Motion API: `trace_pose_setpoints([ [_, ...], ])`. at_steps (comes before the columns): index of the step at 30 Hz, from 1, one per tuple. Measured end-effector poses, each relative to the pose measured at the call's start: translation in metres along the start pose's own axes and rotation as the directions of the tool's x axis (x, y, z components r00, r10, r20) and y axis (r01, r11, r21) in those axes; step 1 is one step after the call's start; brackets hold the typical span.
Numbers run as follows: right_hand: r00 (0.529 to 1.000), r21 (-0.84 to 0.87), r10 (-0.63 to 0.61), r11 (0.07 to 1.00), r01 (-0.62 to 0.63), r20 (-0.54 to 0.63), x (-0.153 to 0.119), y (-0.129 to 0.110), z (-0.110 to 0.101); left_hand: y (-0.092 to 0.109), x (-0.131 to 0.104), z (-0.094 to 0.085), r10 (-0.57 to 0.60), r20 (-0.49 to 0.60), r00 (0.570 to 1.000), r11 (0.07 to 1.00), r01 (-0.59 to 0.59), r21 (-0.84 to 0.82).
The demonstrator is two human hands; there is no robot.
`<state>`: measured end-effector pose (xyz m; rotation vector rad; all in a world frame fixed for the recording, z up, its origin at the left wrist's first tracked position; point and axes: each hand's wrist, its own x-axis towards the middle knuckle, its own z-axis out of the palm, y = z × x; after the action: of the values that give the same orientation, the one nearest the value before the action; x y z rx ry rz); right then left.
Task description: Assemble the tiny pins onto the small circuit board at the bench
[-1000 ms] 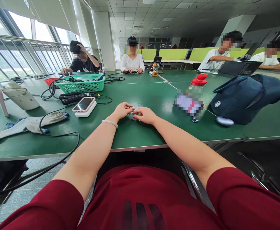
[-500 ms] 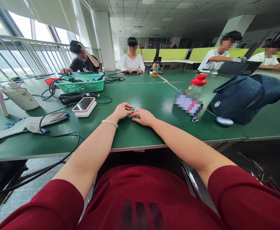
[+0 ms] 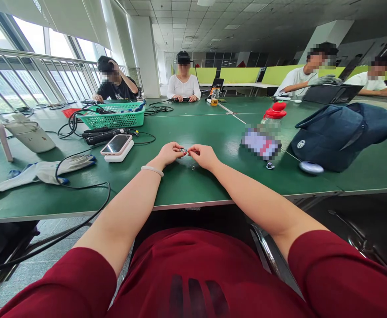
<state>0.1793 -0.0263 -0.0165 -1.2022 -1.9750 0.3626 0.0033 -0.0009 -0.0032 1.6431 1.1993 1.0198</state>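
Note:
Between the thumb and fingers of my left hand (image 3: pixel 170 153) is a small silvery object (image 3: pixel 183 150), too tiny to make out in detail. My right hand (image 3: pixel 202 156) is closed in a pinch right beside it, fingertips nearly meeting those of the left; whatever it pinches is too small to see. Below the hands, a tiny shiny piece (image 3: pixel 193 168) lies on the green table (image 3: pixel 193 187). A pale band circles my left wrist.
Left of my hands are a phone (image 3: pixel 117 145) on a white case, a glove (image 3: pixel 50 170), cables and a green basket (image 3: pixel 114 118). To the right are another phone (image 3: pixel 261 143), a red-lidded bottle (image 3: pixel 274 115), a white oval object (image 3: pixel 311 167) and a dark blue bag (image 3: pixel 339 137). People sit across.
My right hand has shifted slightly up and right, and its fingers have drawn into a pinch. The tiny shiny piece on the table now shows below the hands.

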Motion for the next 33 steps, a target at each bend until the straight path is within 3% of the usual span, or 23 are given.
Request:
trace_pose_setpoints([
  [5, 0.996, 0.050, 0.070, 0.996, -0.068, -0.046, 0.001, 0.000, -0.005, 0.005, -0.005, 0.002, -0.005, 0.075, 0.997, 0.998, 0.010, -0.068],
  [11, 0.995, 0.033, 0.046, 0.999, -0.043, -0.089, -0.001, -0.003, -0.007, 0.007, -0.005, 0.002, -0.057, 0.139, 0.989, 0.977, 0.084, -0.196],
  [20, 0.984, -0.150, -0.135, 0.982, 0.117, -0.115, -0.003, -0.009, -0.008, 0.009, -0.005, 0.000, -0.118, 0.140, 0.983, 0.940, 0.156, -0.303],
  [33, 0.993, -0.103, -0.080, 0.992, 0.070, -0.090, -0.002, -0.005, -0.008, 0.012, -0.010, 0.001, -0.117, 0.165, 0.979, 0.946, 0.161, -0.282],
])
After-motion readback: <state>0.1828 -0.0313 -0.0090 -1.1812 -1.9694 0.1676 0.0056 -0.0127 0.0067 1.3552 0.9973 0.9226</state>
